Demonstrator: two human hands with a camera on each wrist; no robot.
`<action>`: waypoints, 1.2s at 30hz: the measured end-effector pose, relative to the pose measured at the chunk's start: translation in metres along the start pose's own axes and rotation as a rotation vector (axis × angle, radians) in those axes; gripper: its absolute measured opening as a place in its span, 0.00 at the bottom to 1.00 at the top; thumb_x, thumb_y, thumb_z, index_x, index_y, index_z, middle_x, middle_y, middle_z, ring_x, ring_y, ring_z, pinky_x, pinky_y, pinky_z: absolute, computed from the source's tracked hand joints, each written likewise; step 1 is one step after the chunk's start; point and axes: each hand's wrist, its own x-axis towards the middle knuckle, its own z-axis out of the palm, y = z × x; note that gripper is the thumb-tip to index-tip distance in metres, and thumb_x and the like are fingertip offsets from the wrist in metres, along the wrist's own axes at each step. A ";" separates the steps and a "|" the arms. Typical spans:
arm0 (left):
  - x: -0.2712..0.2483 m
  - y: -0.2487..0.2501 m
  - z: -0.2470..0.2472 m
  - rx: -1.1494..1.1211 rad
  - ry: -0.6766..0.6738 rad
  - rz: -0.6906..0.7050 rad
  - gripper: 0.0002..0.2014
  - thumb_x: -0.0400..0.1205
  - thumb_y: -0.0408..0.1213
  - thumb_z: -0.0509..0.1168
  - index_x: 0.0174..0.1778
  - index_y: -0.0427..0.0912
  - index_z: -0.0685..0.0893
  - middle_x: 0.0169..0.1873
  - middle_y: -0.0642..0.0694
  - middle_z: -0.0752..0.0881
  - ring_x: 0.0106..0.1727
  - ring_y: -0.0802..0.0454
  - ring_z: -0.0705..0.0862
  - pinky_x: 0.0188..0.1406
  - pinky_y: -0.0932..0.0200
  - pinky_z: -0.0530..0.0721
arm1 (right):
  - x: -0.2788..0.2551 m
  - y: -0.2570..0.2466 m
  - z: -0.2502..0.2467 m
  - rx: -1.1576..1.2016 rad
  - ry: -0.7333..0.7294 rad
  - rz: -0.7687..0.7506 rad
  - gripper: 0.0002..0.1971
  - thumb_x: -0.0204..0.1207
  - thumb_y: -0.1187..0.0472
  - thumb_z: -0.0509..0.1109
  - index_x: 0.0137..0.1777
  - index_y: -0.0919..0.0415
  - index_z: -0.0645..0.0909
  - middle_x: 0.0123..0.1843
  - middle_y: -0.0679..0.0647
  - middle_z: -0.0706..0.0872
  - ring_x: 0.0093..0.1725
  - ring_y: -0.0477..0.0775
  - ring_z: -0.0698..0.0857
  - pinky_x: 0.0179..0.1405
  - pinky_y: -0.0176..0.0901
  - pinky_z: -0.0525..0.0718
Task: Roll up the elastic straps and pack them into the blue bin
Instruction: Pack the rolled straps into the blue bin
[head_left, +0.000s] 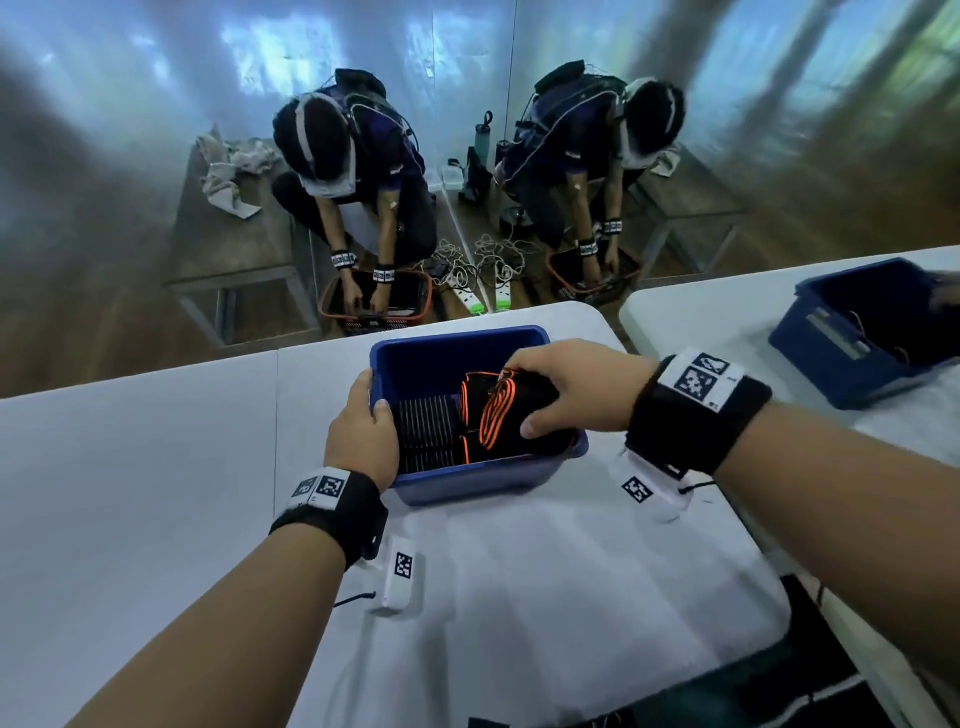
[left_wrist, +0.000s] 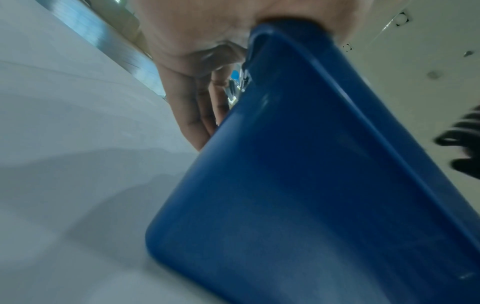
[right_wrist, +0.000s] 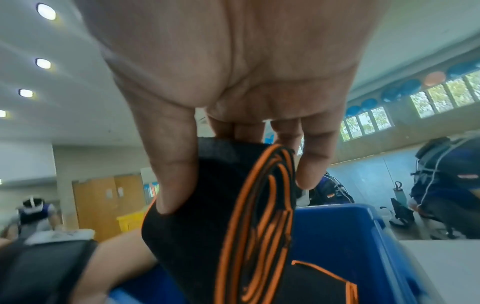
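A blue bin (head_left: 467, 478) stands on the white table in front of me. My left hand (head_left: 363, 431) grips its left rim, thumb inside and fingers (left_wrist: 197, 115) against the outer wall (left_wrist: 298, 195). My right hand (head_left: 566, 387) holds a rolled black strap with orange edging (head_left: 506, 410) over the bin's right half, thumb on one side and fingers on the other. The roll's orange spiral end (right_wrist: 259, 226) faces the right wrist camera. Other rolled straps lie in the bin: black striped ones (head_left: 428, 431) at the left, an orange-edged one (head_left: 475, 387) behind.
A second blue bin (head_left: 862, 332) sits on the neighbouring table at the right. Two white tagged devices (head_left: 402, 571) (head_left: 649, 488) hang from my wrists over the table. A mirrored wall beyond the table's far edge reflects a crouching person.
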 end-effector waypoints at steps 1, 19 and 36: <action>0.000 0.000 0.000 -0.001 -0.001 0.002 0.24 0.91 0.40 0.50 0.85 0.56 0.64 0.67 0.38 0.84 0.59 0.41 0.82 0.64 0.45 0.79 | 0.015 -0.003 -0.005 -0.075 -0.014 0.010 0.25 0.69 0.50 0.81 0.65 0.48 0.79 0.52 0.44 0.86 0.52 0.50 0.84 0.53 0.47 0.83; 0.001 0.001 -0.001 -0.006 0.005 0.028 0.24 0.90 0.39 0.51 0.83 0.58 0.65 0.62 0.41 0.86 0.55 0.45 0.82 0.63 0.49 0.80 | 0.154 -0.007 0.039 -0.562 -0.299 0.134 0.36 0.50 0.51 0.89 0.62 0.53 0.84 0.54 0.52 0.89 0.51 0.60 0.88 0.53 0.58 0.90; 0.004 -0.004 0.001 -0.047 -0.009 0.024 0.23 0.90 0.41 0.50 0.82 0.62 0.64 0.62 0.44 0.86 0.56 0.45 0.84 0.62 0.48 0.82 | 0.157 -0.008 0.037 -0.522 -0.434 0.144 0.33 0.67 0.57 0.84 0.73 0.57 0.80 0.62 0.54 0.87 0.61 0.61 0.87 0.56 0.51 0.86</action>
